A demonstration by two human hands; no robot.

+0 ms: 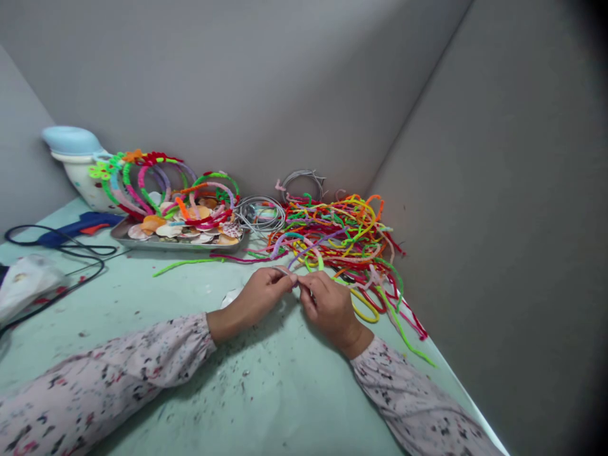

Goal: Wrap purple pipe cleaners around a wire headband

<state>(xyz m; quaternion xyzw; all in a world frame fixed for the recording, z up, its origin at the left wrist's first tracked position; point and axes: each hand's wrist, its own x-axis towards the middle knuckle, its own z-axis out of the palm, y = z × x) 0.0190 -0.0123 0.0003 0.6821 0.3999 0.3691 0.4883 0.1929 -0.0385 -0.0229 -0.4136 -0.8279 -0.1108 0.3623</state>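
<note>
Just above the middle of the table, my left hand (263, 292) and my right hand (330, 307) meet with their fingertips pinched together. Between them is a thin hoop, partly wrapped in coloured pipe cleaner (304, 238) in lavender, teal, pink and green, which arcs up beyond my fingers. A purple pipe cleaner (316, 246) sticks out from the pinch toward the upper right. My left hand is closed on a bare grey stretch of the hoop. The fingers of my right hand are closed at the same spot, partly hiding what they grip.
A heap of pipe cleaners (351, 221) lies behind my right hand. Coiled wire (260, 214) sits beside a metal tray (178, 245) holding shells and wrapped hoops. At left are a blue glue gun (78, 227), its black cord (102, 266) and a white-and-blue container (83, 171). Grey walls enclose the table.
</note>
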